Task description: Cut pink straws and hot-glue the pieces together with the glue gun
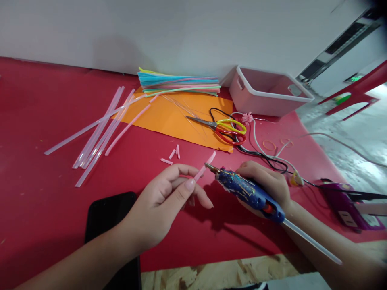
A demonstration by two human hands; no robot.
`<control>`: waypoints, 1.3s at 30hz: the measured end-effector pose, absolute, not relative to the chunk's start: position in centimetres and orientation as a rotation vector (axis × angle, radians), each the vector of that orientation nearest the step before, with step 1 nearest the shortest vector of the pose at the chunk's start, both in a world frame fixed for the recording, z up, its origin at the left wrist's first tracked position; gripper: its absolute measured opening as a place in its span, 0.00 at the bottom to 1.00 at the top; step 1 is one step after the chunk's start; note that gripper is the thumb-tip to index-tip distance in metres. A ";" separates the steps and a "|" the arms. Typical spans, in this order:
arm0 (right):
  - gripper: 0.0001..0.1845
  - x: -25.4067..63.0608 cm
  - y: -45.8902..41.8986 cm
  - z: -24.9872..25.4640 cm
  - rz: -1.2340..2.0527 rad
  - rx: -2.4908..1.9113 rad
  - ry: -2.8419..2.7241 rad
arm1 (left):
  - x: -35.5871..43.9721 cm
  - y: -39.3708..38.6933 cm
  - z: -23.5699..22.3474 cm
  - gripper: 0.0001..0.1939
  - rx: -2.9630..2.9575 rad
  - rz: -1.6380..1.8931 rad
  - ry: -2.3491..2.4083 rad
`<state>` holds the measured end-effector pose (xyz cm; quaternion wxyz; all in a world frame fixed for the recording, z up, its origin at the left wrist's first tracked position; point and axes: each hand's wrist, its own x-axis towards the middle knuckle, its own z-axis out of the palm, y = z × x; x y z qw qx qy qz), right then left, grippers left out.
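Between thumb and fingers, my left hand [169, 201] pinches a short pink pipe cleaner [208, 162] that points up and to the right. My right hand [266, 183] is wrapped round a blue hot glue gun [248, 191] smeared with dried glue. Its metal nozzle meets or nearly meets the pipe cleaner; I cannot tell which. A clear glue stick [313, 241] juts from the gun's rear. Several short pink pieces [172, 154] lie beyond my left hand. Under my left forearm, a black phone [110, 213] is partly hidden.
Glue sticks [102, 125] lie at the left. Scissors [223, 128] and a pipe cleaner bundle [178, 82] rest on orange paper [157, 117]. Behind are a pink bin [266, 96] and a pink tuft [247, 118]. Cables [263, 155] run toward a purple power strip [344, 205] at the right.
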<state>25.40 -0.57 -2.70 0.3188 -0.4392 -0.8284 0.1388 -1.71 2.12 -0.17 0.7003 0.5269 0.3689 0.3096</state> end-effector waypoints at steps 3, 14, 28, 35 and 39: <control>0.14 25.5 -0.6 -2.8 0.349 -1.148 -2.182 | -1.7 2.1 -0.3 0.07 1.151 0.689 0.795; 0.12 25.5 -0.5 -2.6 0.269 -1.149 -2.188 | -1.7 1.9 0.1 0.06 1.059 0.662 0.806; 0.13 25.5 -0.4 -2.5 0.251 -1.155 -2.166 | -1.8 1.7 0.0 0.06 1.042 0.683 0.792; 0.14 25.4 -0.3 -2.3 0.265 -1.190 -2.136 | -1.7 1.8 0.0 0.06 1.022 0.683 0.771; 0.15 25.3 -0.3 -2.2 0.255 -1.199 -2.132 | -1.6 1.8 0.1 0.06 1.011 0.684 0.765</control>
